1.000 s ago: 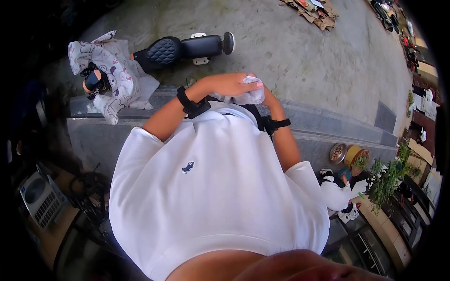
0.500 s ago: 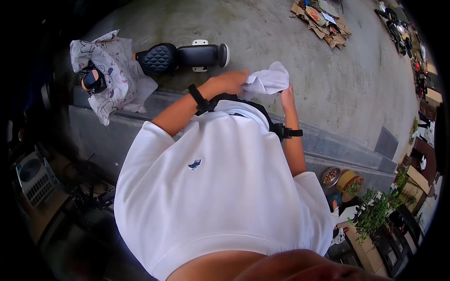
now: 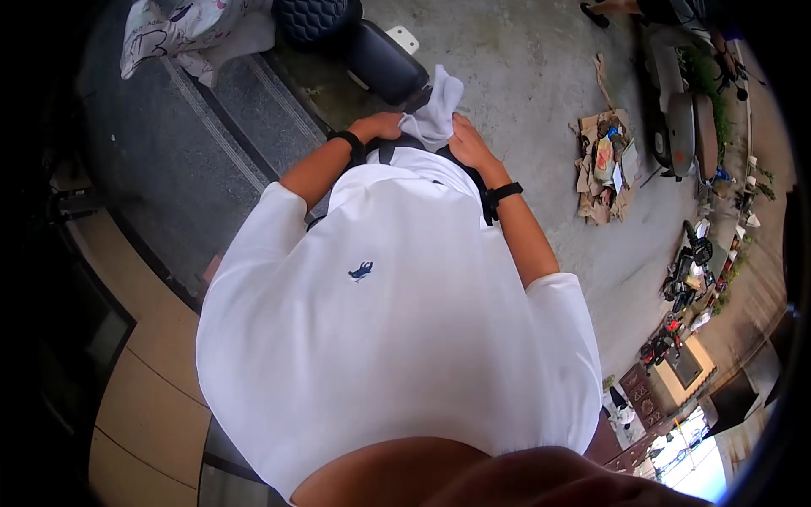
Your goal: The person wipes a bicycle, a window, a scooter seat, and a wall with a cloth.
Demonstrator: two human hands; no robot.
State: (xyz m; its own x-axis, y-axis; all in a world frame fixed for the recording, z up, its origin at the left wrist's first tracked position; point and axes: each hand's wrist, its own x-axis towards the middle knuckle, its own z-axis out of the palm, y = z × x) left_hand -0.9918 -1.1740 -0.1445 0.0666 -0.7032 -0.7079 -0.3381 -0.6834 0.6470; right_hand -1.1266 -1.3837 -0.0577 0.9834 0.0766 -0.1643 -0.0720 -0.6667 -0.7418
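Observation:
A white cloth [image 3: 436,106] is held up between my two hands, in front of my waist. My left hand [image 3: 382,127] is closed on its left edge, the fingertips partly hidden. On the other side, my right hand [image 3: 471,142] grips the cloth's right edge with the fingers curled round it. Just beyond the cloth is the end of a scooter's smooth black rear seat [image 3: 384,61]. A quilted black front seat [image 3: 317,19] adjoins it, cut off by the top of the view.
A patterned white cover [image 3: 198,38] hangs at the upper left. Dark stone steps [image 3: 228,118] lie to my left. On the concrete to the right are flattened cardboard pieces [image 3: 596,198] with litter on them. Farther right stands a parked scooter [image 3: 683,131], with a person's leg [image 3: 621,8] near it.
The view has turned, and the scooter now sits higher in it. My left hand has moved from over the cloth to its left edge. The cloth now hangs more upright between both hands.

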